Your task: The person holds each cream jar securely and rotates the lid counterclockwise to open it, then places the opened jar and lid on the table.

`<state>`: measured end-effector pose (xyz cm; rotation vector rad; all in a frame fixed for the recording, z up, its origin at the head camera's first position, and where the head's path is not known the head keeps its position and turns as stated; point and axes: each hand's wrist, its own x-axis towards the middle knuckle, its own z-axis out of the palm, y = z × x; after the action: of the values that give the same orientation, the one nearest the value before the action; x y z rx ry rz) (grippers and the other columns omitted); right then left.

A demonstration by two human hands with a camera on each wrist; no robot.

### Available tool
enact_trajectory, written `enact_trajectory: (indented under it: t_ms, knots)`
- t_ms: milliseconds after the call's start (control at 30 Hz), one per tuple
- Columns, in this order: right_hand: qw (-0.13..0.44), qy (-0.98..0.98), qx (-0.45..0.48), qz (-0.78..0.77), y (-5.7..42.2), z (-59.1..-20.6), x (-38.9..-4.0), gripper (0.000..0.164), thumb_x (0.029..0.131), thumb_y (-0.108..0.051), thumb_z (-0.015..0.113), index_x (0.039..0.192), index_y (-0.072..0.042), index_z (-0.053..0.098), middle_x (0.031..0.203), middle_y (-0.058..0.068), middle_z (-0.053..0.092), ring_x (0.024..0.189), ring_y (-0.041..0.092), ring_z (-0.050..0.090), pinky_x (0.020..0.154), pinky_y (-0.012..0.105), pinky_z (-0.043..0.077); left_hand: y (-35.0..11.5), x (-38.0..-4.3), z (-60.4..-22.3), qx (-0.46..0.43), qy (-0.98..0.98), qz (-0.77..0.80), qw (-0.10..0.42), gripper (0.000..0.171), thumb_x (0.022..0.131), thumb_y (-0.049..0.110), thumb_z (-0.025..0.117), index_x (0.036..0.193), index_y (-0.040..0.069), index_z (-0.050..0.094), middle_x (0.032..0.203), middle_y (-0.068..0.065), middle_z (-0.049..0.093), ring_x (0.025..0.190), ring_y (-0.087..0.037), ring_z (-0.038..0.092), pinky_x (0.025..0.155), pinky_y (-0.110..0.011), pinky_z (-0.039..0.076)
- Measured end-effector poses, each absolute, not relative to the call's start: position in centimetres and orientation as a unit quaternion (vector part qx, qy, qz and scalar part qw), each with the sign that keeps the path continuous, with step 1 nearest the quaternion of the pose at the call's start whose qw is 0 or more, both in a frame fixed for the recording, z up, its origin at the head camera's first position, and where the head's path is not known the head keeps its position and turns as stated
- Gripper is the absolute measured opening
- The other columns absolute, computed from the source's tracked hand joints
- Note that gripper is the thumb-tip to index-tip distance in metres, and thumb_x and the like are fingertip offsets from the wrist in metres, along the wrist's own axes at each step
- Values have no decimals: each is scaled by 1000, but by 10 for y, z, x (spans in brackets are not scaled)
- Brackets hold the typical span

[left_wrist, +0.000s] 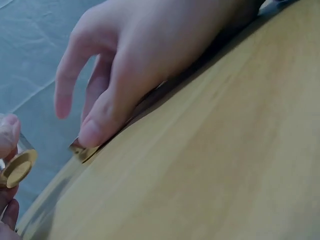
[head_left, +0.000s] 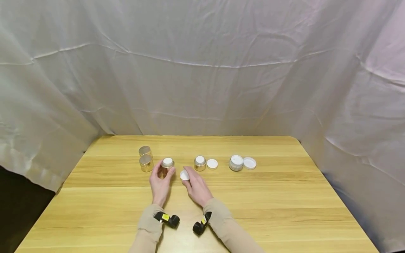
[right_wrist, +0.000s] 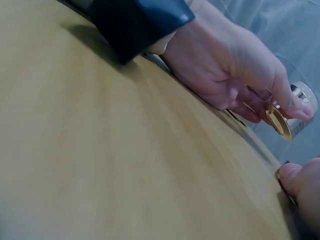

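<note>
In the head view my left hand [head_left: 160, 184] holds a small gold cosmetic jar [head_left: 168, 162] with its white top uncovered, fingers on one side and thumb on the other. The right wrist view catches the jar's gold base [right_wrist: 278, 122] from below, raised above the table. Just to the right, my right hand [head_left: 198, 189] pinches a round jar lid [head_left: 184, 175], white inside turned up. The left wrist view shows the thumb [left_wrist: 95, 131] on the lid's gold edge [left_wrist: 82, 152], low over the wood. Jar and lid are apart.
Two closed gold jars [head_left: 146, 163] stand left of my left hand. Beyond my right hand is an uncovered gold jar [head_left: 200, 164] with a lid [head_left: 212, 164] beside it. Farther right are a wider silvery jar [head_left: 236, 164] and its lid [head_left: 249, 163]. Grey curtain surrounds the wooden table [head_left: 284, 211].
</note>
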<state>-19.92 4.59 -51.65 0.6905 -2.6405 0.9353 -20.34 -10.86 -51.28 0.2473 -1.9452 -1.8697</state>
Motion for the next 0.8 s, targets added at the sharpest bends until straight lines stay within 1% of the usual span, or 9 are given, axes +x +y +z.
enact_trajectory:
  t_ms: [67,133,233,333,400,467,667,800]
  knots:
    - [130,-912,231,313,41,-517,-204,50,101,-16,60,146,-3,45,143,16,58,128,32,60,109,44,52,-109,-206,-513,92,-705,-667,223,57,86,9,79,137,3,57,128,-19,63,110,-14,58,99,-12,43]
    - [130,-915,224,309,36,-517,-209,51,101,-16,59,148,-2,43,145,17,56,129,33,59,109,45,51,-108,-208,-513,95,-710,-658,231,56,86,8,79,137,1,57,128,-20,63,113,-22,59,101,-15,45]
    - [119,-918,209,317,31,-516,-215,53,102,-16,57,150,-2,40,148,18,52,131,35,58,111,45,50,-108,-211,-513,97,-709,-658,235,57,85,5,78,137,-2,56,130,-23,62,118,-32,60,108,-29,48]
    - [110,-919,196,324,26,-515,-219,55,103,-16,55,153,-1,36,152,21,47,136,37,53,115,45,46,-108,-215,-512,96,-712,-655,232,59,86,3,77,139,-3,53,135,-25,60,124,-38,59,114,-45,46]
    - [108,-920,189,326,24,-515,-222,57,103,-16,54,154,-1,33,154,23,45,139,37,49,117,45,43,-108,-218,-512,97,-716,-651,231,59,86,2,76,140,-3,52,137,-25,58,127,-41,57,115,-50,44]
    - [109,-920,184,328,21,-514,-225,58,104,-15,53,155,0,31,155,24,44,140,38,49,117,45,43,-108,-221,-513,98,-724,-643,230,59,87,2,76,141,-2,51,139,-25,56,128,-42,56,115,-52,43]
    - [113,-925,165,323,16,-515,-232,59,103,-15,54,155,0,30,154,24,44,133,40,55,113,45,48,-109,-226,-514,85,-757,-607,227,60,90,3,73,143,-3,48,138,-27,54,129,-44,55,114,-53,44]
    - [117,-928,154,318,12,-516,-235,59,103,-15,55,155,0,30,155,24,43,132,40,55,111,45,49,-110,-227,-515,73,-772,-591,222,62,91,3,72,145,-4,44,138,-28,52,132,-45,53,116,-53,42]
